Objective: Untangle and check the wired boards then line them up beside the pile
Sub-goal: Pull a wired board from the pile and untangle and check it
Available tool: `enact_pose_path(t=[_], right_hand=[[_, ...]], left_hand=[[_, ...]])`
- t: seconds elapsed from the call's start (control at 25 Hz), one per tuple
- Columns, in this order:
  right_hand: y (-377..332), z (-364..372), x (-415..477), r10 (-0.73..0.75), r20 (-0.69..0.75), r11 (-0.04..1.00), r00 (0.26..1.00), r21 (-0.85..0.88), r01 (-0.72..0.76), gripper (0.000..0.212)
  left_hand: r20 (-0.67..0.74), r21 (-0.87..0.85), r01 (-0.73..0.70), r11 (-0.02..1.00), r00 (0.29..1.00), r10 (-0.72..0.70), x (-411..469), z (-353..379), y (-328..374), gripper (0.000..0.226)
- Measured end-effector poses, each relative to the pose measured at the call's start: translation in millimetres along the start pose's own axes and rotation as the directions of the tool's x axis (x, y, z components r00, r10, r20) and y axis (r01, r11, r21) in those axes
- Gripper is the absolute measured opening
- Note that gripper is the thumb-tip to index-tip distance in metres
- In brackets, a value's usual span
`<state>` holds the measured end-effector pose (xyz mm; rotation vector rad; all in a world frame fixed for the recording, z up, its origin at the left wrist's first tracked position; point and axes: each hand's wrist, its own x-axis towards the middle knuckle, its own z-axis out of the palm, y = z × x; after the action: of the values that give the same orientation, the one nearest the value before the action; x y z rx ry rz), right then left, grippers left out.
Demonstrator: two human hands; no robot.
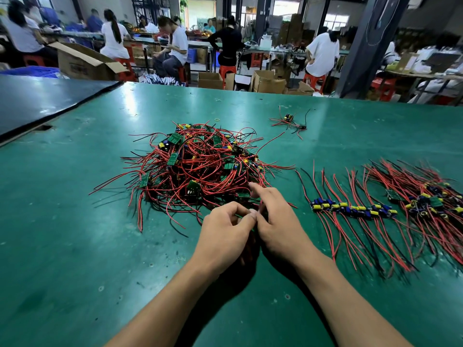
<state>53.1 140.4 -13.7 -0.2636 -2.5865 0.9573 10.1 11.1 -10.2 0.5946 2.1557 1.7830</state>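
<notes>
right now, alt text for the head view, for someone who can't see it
The left hand and right hand pinch a small wired board between them at the near edge of a tangled pile of red-wired boards on a green table. To the right, untangled boards lie in a row.

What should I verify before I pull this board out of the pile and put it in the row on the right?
1. Hold on the board: ok. The left hand pinches a small green board at the near edge of the pile.
2. Hold of the right hand: cannot tell. Its index finger is straight and the other fingers are hidden.
3. Wires free of the pile: cannot tell. The hands cover them.
4. Condition of the board: cannot tell. Too little of it shows.
5. Space at the left end of the row: ok. Some bare table shows between row and pile.
</notes>
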Motion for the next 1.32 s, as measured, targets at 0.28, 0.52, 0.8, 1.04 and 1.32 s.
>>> enact_pose_path(t=[0.28, 0.52, 0.8, 1.04, 1.32], right_hand=[[-2.0, 1.1, -3.6, 0.011, 0.029, 1.0, 1.0, 0.001, -0.012, 0.036], [-4.5, 4.2, -9.2, -0.047, 0.044, 0.996, 0.998, -0.073, 0.051, 0.054], [-2.9, 6.4, -6.0, 0.011, 0.057, 0.975, 0.998, -0.224, 0.002, 0.061], [-4.4, 8.0, -4.2, 0.066, 0.047, 0.927, 0.997, -0.374, -0.044, 0.057], [0.9, 7.1, -3.6, -0.016, 0.021, 0.97, 1.0, -0.241, 0.021, 0.049]], left_hand=[[-0.068, 0.133, -0.189, 0.973, 0.978, 0.199, -7.9, 0.9, 6.2, 0.012], [-0.036, 0.163, -0.169, 0.972, 0.984, 0.177, -4.4, -0.6, 4.4, 0.01], [-0.003, 0.129, -0.105, 0.986, 0.994, 0.107, -3.1, -1.2, 1.7, 0.01], [-0.004, 0.149, -0.105, 0.983, 0.994, 0.107, -4.7, -2.1, 0.9, 0.009], [-0.001, 0.178, -0.114, 0.977, 0.993, 0.116, -4.1, -1.5, 1.8, 0.009]])
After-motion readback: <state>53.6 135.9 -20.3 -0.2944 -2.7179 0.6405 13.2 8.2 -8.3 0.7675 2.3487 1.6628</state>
